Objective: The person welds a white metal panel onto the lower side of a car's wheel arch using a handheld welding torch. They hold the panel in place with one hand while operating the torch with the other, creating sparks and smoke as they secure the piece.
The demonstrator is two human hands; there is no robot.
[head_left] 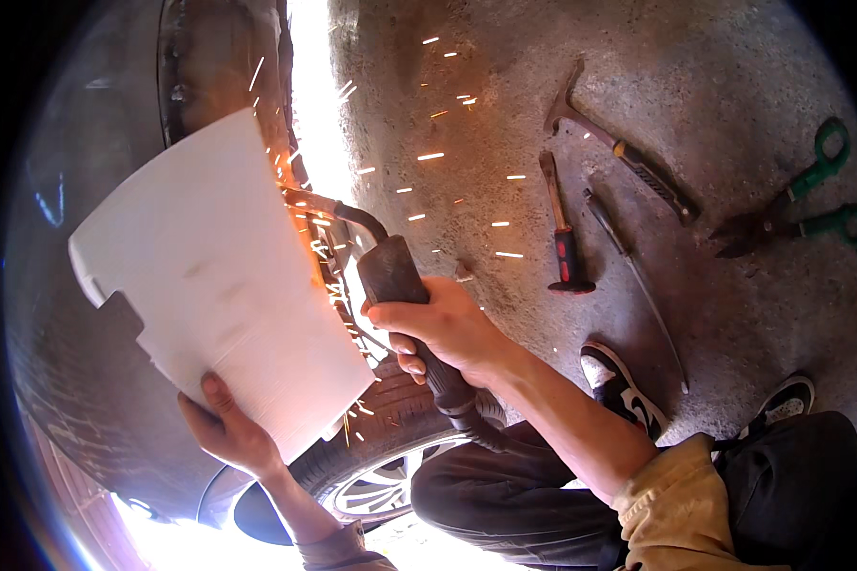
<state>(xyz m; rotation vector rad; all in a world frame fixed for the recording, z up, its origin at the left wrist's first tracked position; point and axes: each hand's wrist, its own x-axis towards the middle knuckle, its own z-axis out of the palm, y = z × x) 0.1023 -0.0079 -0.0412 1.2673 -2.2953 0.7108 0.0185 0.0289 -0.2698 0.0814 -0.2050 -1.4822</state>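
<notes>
The right hand (pixel 443 328) is wrapping closed around the dark grip of a welding torch (pixel 395 285), fingers curled under and thumb lying along the top, while the torch's bent metal neck is reaching up and left into the bright seam on the car body (pixel 229 67), just above the tire (pixel 390 423). Sparks (pixel 428 157) are flying out from that seam over the concrete floor (pixel 505 86). The torch is looking stiff and fairly weighty, with a thick hose trailing back from its lower end past the wrist, so the sound place to be holding it is that padded grip, well back from the hot neck. The left hand (pixel 229 433) is pinching the lower edge of a white board (pixel 209 276), thumb on the near face and fingers behind, holding it up beside the seam, left of the torch; the board is seeming light and rigid, probably plastic or thick card, though the glare is making that hard to judge. Right of the torch, on the floor, a red-handled hammer (pixel 564 233) is lying beside a thin metal rod (pixel 633 281); farther right, a pick hammer (pixel 628 152) and green-handled snips (pixel 800 205) are resting. Below the rod, the person's dark shoes (pixel 624 385) are planted on the concrete.
</notes>
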